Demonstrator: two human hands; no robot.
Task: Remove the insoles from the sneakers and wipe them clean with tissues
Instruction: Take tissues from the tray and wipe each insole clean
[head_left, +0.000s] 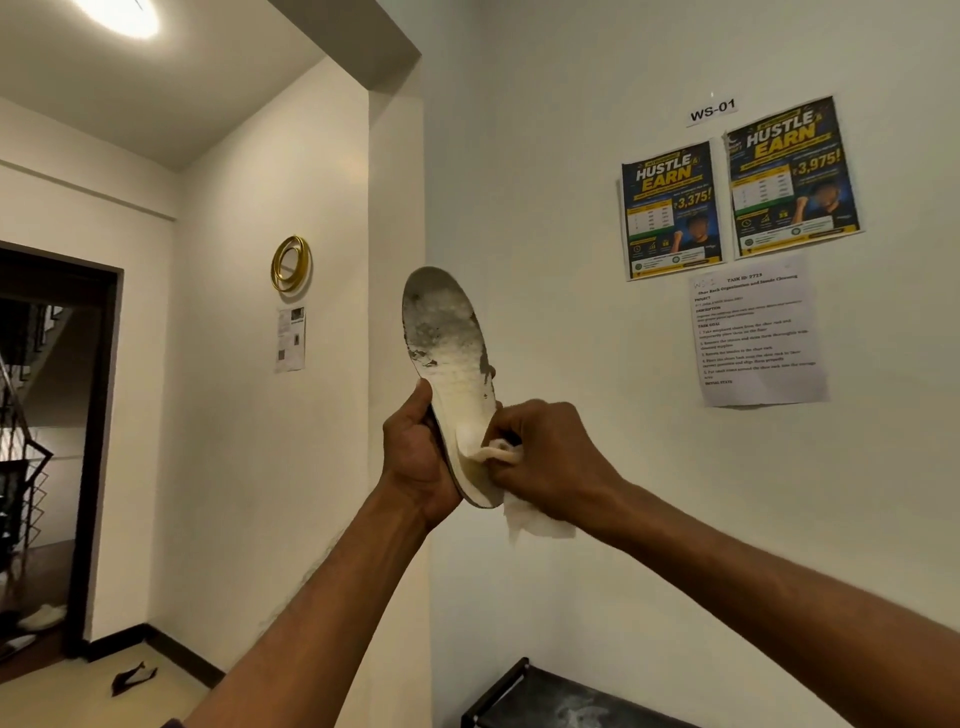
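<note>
Standing upright, insole above left hand; right hand seemingly pressing tissue at heel.

Location: indoor entry hall of a residential building, set up as a workstation. Indicators: white walls, ceiling light, doorway opening onto a stair railing, wall label (reads "WS-01"), posters, printed task sheet, black rack at floor level.

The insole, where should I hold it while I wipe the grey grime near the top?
Grip the insole at its narrower lower end, from the left edge, as the left hand does. It stands upright, broad grimy end up, so a low hold should leave that face bare for the right hand and tissue coming from the right.
</note>
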